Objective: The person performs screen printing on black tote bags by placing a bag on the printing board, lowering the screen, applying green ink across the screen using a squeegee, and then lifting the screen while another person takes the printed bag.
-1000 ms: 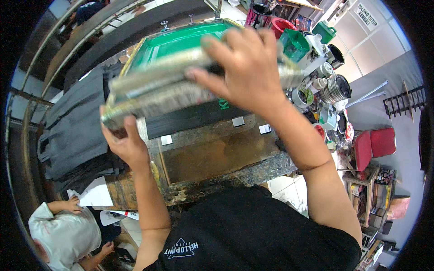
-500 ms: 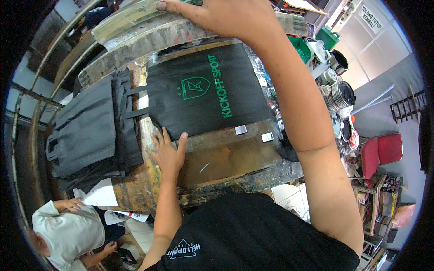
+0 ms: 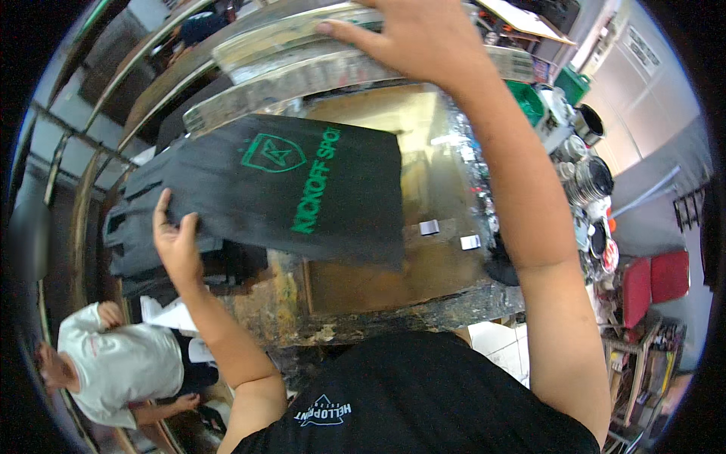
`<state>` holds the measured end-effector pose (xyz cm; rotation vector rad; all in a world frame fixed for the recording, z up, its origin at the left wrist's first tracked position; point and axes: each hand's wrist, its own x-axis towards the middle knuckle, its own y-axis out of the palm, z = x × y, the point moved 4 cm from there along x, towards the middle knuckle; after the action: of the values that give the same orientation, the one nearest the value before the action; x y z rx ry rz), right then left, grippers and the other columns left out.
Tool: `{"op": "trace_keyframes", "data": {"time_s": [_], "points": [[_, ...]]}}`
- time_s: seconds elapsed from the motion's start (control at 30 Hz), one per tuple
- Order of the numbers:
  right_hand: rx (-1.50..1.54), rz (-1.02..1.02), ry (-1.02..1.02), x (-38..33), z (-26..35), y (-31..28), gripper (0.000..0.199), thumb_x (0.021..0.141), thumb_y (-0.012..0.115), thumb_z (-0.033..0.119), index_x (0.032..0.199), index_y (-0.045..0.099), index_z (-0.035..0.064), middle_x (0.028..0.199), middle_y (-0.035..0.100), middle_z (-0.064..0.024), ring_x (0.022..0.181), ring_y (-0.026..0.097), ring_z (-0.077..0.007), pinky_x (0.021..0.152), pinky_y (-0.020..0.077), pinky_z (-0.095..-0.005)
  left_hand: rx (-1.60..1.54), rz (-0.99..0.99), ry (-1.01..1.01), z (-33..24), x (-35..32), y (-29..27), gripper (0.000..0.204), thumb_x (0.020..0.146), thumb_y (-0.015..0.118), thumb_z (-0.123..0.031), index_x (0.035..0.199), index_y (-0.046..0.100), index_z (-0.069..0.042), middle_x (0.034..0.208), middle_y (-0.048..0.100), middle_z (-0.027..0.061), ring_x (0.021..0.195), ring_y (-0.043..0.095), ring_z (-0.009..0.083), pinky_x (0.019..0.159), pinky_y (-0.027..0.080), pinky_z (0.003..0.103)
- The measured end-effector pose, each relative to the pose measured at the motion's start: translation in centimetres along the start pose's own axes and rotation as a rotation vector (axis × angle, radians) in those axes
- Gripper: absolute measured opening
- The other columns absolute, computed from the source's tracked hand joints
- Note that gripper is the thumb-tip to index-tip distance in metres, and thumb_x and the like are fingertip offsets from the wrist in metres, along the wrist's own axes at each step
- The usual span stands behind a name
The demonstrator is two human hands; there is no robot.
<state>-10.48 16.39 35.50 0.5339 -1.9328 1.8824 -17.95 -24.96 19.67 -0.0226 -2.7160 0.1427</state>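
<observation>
A black fabric bag (image 3: 355,208) with a green shield print and green lettering spans from the board to the pile of black bags (image 3: 144,261) on the left. My left hand (image 3: 180,246) is at its left end, forefinger stretched out and thumb bent, gripping the bag; the other fingers are hidden. At the top edge my right hand (image 3: 427,41) holds the raised screen frame (image 3: 283,51), its thumb along the frame and its fingers cut off by the picture's edge. Under the bag's right end lies the brown board (image 3: 370,287), bearing two small white tabs (image 3: 429,228).
Stained wood of the worktable (image 3: 257,306) borders the board. Right of it stand paint tubs (image 3: 594,178) and a green basket (image 3: 524,102), with a red chair (image 3: 654,287) beyond. A person in a white shirt (image 3: 125,363) is at the lower left, near a metal railing (image 3: 79,159).
The printed bag has slid left off most of the board and onto the pile, moving with my left hand. My right hand has stayed at the screen frame.
</observation>
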Motion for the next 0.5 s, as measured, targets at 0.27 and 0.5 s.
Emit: {"op": "trace_keyframes", "data": {"time_s": [0.27,0.5], "points": [[0.006,-0.283,-0.041,-1.6,0.4,0.1,0.055,0.093,0.063,0.061,0.115,0.074,0.0112,0.100,0.074,-0.0149,0.097,0.070,-0.0334,0.089,0.0472,-0.0490,0.262,-0.335,-0.112,0.9,1.4,-28.1,0.055,0.090,0.063,0.002,0.145,0.054,0.003,0.090,0.060,-0.0012,0.078,0.054,0.0070,0.076,0.047,0.022],[-0.051,-0.278,-0.062,-1.5,0.5,0.7,0.056,0.096,0.060,0.059,0.123,0.072,0.0114,0.112,0.074,-0.0171,0.105,0.069,-0.0363,0.096,0.0470,-0.0495,1.277,-0.766,-0.091,3.3,-4.1,-41.1,0.069,0.085,0.078,-0.020,0.144,0.053,0.005,0.125,0.067,0.0256,0.117,0.064,0.0391,0.105,0.047,0.044]]}}
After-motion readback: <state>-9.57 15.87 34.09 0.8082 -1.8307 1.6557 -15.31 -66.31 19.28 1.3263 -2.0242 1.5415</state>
